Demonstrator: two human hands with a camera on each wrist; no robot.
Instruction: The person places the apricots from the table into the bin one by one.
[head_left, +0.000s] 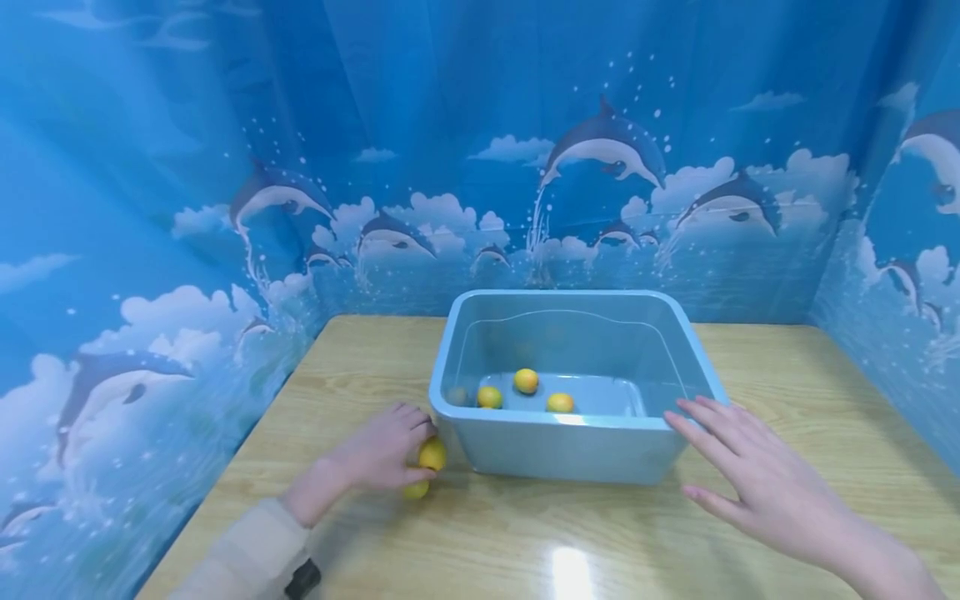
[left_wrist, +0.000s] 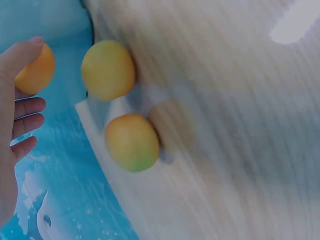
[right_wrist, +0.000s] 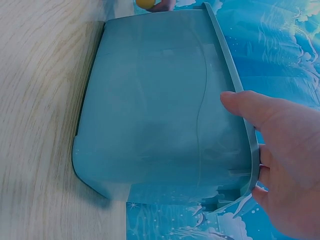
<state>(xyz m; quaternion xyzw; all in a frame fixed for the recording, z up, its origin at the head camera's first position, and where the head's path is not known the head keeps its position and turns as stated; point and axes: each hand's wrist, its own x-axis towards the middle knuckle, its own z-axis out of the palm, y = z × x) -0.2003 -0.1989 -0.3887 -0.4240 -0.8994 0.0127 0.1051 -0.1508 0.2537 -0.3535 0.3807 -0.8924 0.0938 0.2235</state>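
Note:
My left hand [head_left: 390,450] is left of the blue plastic bin [head_left: 562,450], its thumb and fingers around a small yellow-orange fruit [left_wrist: 37,70]. Two similar fruits, a yellowish one [left_wrist: 108,70] and one tinged green [left_wrist: 132,142], lie on the table below that hand in the left wrist view. In the head view, the hand partly hides these fruits. Inside the bin are three more fruits, a front left one [head_left: 490,397], a back one [head_left: 527,381] and a right one [head_left: 560,403]. My right hand [head_left: 765,475] rests with extended fingers at the bin's front right rim corner.
The bin stands on a light wooden table [head_left: 360,358]. A blue curtain [head_left: 450,125] printed with dolphins and clouds hangs behind the table and along both sides. Light reflects off the tabletop near its front.

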